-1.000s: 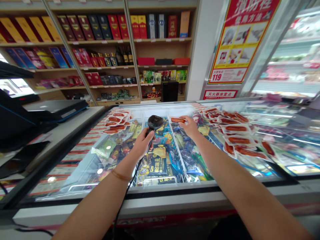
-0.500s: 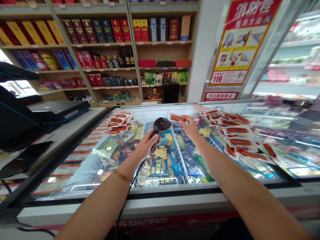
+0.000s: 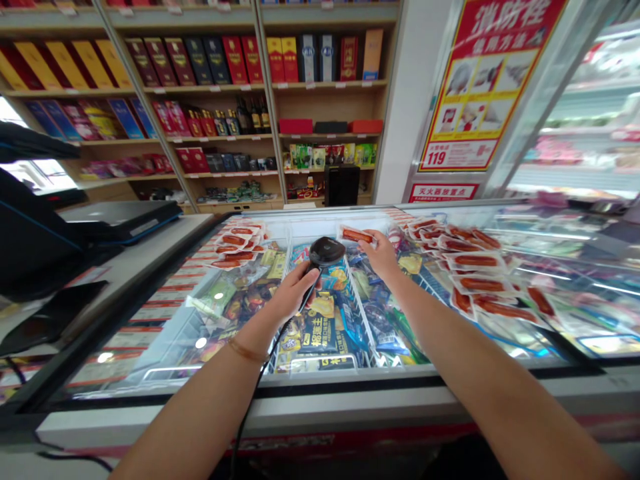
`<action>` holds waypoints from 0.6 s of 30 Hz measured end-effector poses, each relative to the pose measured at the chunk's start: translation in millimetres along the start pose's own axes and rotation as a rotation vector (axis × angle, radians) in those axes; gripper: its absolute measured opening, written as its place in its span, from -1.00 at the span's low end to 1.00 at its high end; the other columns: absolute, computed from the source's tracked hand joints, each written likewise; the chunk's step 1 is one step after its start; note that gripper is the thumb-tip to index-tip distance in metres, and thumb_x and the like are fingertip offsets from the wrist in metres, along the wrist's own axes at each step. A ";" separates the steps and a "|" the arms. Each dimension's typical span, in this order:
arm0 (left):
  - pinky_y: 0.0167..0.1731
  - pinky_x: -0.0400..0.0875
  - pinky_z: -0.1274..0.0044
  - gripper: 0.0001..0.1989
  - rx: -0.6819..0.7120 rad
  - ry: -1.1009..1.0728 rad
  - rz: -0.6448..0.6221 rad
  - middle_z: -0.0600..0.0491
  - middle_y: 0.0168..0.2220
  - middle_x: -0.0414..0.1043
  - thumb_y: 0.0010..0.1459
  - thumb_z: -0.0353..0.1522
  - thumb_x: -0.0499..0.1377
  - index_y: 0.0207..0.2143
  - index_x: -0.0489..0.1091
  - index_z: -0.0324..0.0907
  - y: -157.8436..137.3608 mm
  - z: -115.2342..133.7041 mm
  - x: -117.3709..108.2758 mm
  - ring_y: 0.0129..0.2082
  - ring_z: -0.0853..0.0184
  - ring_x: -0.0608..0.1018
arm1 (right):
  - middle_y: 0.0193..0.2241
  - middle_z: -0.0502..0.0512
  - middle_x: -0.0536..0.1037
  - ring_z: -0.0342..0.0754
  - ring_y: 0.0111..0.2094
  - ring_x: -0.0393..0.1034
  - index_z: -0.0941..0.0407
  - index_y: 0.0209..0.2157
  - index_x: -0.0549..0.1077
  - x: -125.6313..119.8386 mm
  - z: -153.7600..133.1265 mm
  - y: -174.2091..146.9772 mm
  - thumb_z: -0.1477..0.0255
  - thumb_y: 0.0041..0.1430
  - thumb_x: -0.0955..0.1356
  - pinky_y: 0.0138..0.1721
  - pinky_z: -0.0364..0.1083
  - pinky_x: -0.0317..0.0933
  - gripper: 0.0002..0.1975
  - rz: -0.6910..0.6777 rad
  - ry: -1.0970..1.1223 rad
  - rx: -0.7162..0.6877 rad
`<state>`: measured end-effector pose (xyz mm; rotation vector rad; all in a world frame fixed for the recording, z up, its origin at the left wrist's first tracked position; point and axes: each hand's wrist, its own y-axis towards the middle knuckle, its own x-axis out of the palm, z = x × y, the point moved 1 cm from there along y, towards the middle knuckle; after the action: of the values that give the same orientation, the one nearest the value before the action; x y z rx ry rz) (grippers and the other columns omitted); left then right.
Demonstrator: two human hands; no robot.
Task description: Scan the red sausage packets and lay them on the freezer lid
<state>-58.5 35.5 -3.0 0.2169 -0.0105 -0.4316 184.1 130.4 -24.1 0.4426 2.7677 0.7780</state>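
My left hand [image 3: 299,291] is wrapped round the handle of a black barcode scanner [image 3: 327,251], its cable running down past my wrist. In my right hand [image 3: 381,256] I pinch one end of a vacuum-packed sausage [image 3: 357,235], held just right of the scanner head and a little beyond it. Both hands are above the glass top of a chest freezer [image 3: 165,340]. More packed sausages [image 3: 483,283] lie on the glass to the right of my right arm, and a smaller group of sausage packs [image 3: 235,248] lies on the left.
Beneath the glass, wire baskets [image 3: 364,320] hold bagged frozen goods. A counter with a flat black device [image 3: 120,220] stands at the left. Shelves [image 3: 327,85] of boxed goods and bottles rise behind the freezer. A red and yellow poster [image 3: 493,87] hangs at the right.
The scanner head has shifted very slightly to the right, towards the sausage pack. Both hands keep their grips, and the sausage pack stays almost in place.
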 end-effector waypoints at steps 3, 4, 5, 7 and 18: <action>-0.76 0.16 0.63 -0.55 -0.003 -0.004 0.036 0.16 -0.48 0.33 0.06 0.02 0.19 -0.30 0.22 -0.17 0.4 1.4 1.2 -0.73 0.54 0.32 | -0.15 0.16 0.58 0.09 -0.18 0.51 0.12 -0.12 0.48 0.3 4.8 -0.1 0.33 0.02 0.33 -0.05 0.11 0.35 -0.64 -0.007 -0.126 -0.044; -0.76 0.16 0.63 -0.54 -0.004 -0.003 0.061 0.17 -0.49 0.33 0.05 0.03 0.19 -0.29 0.22 -0.16 1.3 1.5 0.3 -0.74 0.53 0.31 | -0.13 0.17 0.57 0.10 -0.11 0.48 0.12 -0.12 0.49 0.7 6.3 -0.6 0.35 0.02 0.33 0.02 0.12 0.30 -0.65 -0.008 -0.185 -0.065; -0.77 0.16 0.63 -0.53 -0.008 0.004 0.097 0.18 -0.50 0.32 0.04 0.03 0.19 -0.27 0.21 -0.16 2.6 1.4 -1.8 -0.74 0.53 0.30 | -0.11 0.18 0.57 0.10 -0.05 0.44 0.12 -0.12 0.50 1.5 7.6 -1.1 0.37 0.02 0.33 0.07 0.13 0.25 -0.65 -0.010 -0.240 -0.080; -0.76 0.16 0.62 -0.54 -0.027 0.044 0.216 0.19 -0.52 0.31 0.05 0.02 0.18 -0.25 0.22 -0.14 6.1 1.8 -10.5 -0.75 0.52 0.29 | -0.10 0.20 0.56 0.10 -0.01 0.41 0.13 -0.12 0.52 5.4 9.2 -1.0 0.39 0.03 0.33 0.10 0.13 0.21 -0.65 -0.028 -0.313 -0.099; -0.63 0.24 0.54 -0.68 -0.030 0.255 0.942 0.08 -0.47 0.37 0.21 -0.06 0.01 -0.23 0.26 -0.12 -2.8 22.1 -107.7 -0.65 0.36 0.41 | -0.14 0.18 0.60 0.10 -0.12 0.45 0.16 -0.08 0.52 145.1 -54.4 50.1 0.29 0.10 0.33 -0.02 0.04 0.27 -0.62 -0.175 -0.236 -0.139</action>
<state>-158.8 73.3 21.8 0.2126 0.1399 0.5353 44.4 196.1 28.0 0.2435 2.4759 0.8119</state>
